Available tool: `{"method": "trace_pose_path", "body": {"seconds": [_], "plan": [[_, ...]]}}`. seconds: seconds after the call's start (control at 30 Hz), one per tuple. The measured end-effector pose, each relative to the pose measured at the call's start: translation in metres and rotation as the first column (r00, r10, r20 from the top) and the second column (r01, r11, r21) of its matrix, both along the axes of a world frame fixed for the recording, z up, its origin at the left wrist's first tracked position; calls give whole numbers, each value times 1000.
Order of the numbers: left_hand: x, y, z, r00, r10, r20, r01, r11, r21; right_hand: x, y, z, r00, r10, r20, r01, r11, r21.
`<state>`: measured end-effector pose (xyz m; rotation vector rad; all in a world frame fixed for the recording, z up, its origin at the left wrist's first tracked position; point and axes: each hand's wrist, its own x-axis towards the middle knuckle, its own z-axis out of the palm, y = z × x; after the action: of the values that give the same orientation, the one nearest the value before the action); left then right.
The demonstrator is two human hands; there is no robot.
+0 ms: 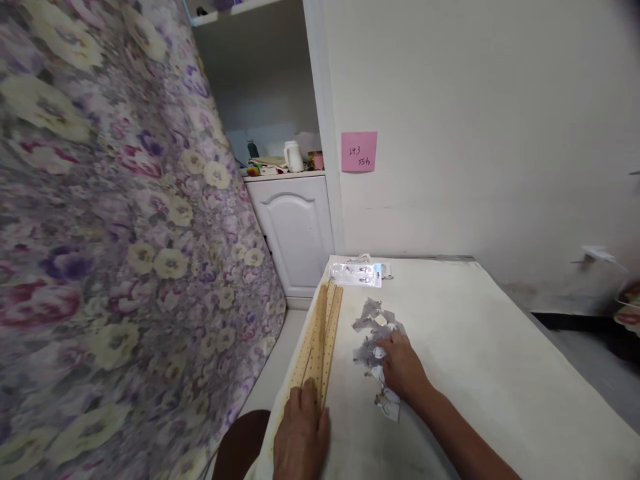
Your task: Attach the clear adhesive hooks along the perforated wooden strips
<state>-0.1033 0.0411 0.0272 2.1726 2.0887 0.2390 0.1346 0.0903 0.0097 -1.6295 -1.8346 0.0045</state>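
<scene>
My left hand [301,430] lies over the near end of the pale wooden strips [331,340], its fingers laid on them and its thumb out to the right. Rows of small holes run along these strips, which lie lengthwise near the table's left edge. Further right, my right hand [403,365] bends its fingers down onto a loose row of small clear packets [373,353]. Its fingertips are closed on one packet, partly hidden by the hand. Small metal pieces and white tags show in the packets, too small to make out.
Flat clear packages [355,274] with small metal items lie at the far left of the white-covered table [480,360]. A flowered curtain [150,220] hangs to the left. Behind stand a white cabinet [295,230] and a white jug [293,157]. A pink note [359,152] is on the wall.
</scene>
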Motion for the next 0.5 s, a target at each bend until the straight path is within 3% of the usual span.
{"method": "trace_pose_path", "body": {"seconds": [0.23,0.5], "plan": [[-12,3,-18,997,-60,53,56,995,78,7,11,8,997,44,63,-30,978,-206],[-16,2,-26,990,-100,96,80,978,192,7,16,9,993,106,61,-87,962,-258]]}}
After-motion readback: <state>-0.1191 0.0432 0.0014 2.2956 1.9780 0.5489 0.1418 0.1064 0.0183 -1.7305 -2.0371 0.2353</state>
